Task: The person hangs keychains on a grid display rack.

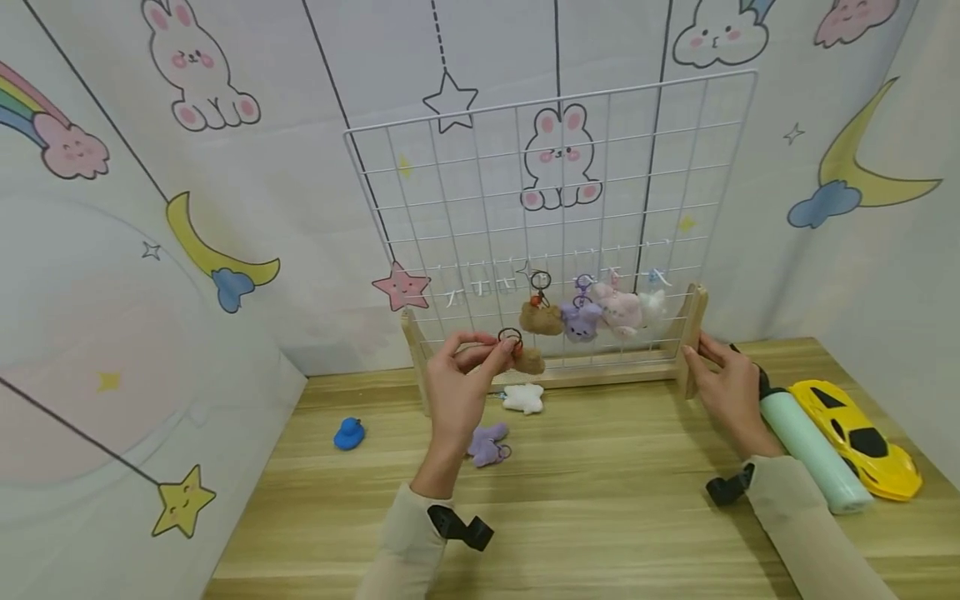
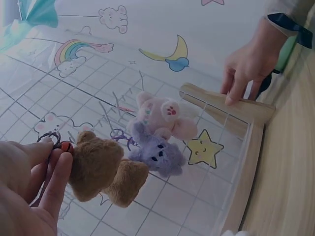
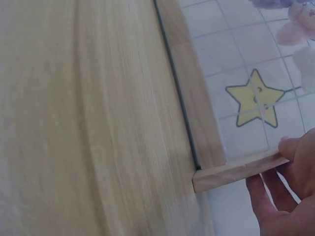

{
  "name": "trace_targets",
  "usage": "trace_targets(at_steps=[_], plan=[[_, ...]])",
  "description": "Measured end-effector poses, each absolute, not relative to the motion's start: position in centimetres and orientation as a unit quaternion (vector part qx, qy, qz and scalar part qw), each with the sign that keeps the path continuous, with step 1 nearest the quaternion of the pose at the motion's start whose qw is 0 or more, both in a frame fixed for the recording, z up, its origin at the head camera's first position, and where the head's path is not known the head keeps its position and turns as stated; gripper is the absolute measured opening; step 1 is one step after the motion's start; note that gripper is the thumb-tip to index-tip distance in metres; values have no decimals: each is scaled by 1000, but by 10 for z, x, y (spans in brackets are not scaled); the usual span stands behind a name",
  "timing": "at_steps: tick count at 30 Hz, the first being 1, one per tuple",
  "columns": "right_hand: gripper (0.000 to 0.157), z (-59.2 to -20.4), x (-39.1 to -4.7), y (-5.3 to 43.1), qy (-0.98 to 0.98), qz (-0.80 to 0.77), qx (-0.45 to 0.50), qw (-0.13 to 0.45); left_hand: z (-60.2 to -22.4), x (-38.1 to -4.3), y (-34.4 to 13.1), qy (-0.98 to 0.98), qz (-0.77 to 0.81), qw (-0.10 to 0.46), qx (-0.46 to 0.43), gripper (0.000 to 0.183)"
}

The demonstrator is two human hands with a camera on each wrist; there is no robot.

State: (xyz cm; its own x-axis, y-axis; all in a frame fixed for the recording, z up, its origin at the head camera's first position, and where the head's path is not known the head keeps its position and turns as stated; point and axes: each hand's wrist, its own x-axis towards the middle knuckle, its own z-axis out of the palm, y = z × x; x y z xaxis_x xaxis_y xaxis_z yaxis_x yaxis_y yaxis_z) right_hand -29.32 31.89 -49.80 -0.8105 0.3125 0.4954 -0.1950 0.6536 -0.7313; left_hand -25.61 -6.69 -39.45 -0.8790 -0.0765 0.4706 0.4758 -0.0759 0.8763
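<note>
My left hand [image 1: 461,387] pinches a brown plush keychain [image 1: 530,361] by its ring, with the plush dangling in front of a white wire grid rack [image 1: 480,218]. In the left wrist view, an orange-red bead [image 2: 66,147] shows beside the fingertips. From the rack's hooks hang another brown plush keychain [image 1: 540,318], a purple one [image 1: 581,323], a pink one [image 1: 618,308] and a white one [image 1: 652,310]. My right hand [image 1: 726,392] grips the rack's right wooden foot [image 3: 241,171], thumb on one side and fingers on the other.
On the table, a white plush [image 1: 522,398] and a purple plush keychain [image 1: 487,444] lie before the rack. A blue toy duck [image 1: 349,433] sits to the left. Beside the right forearm are a mint-green cylinder [image 1: 817,454] and a yellow toy car [image 1: 858,437].
</note>
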Motion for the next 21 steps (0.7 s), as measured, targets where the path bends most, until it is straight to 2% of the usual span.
trace_targets(at_steps=[9, 21], plan=[[47, -497, -292, 319, -856, 420, -35, 300, -384, -274, -41, -507, -830, 200, -120, 22], [48, -500, -294, 320, -857, 415, -33, 303, -380, -287, -24, -442, -867, 216, -81, 24]])
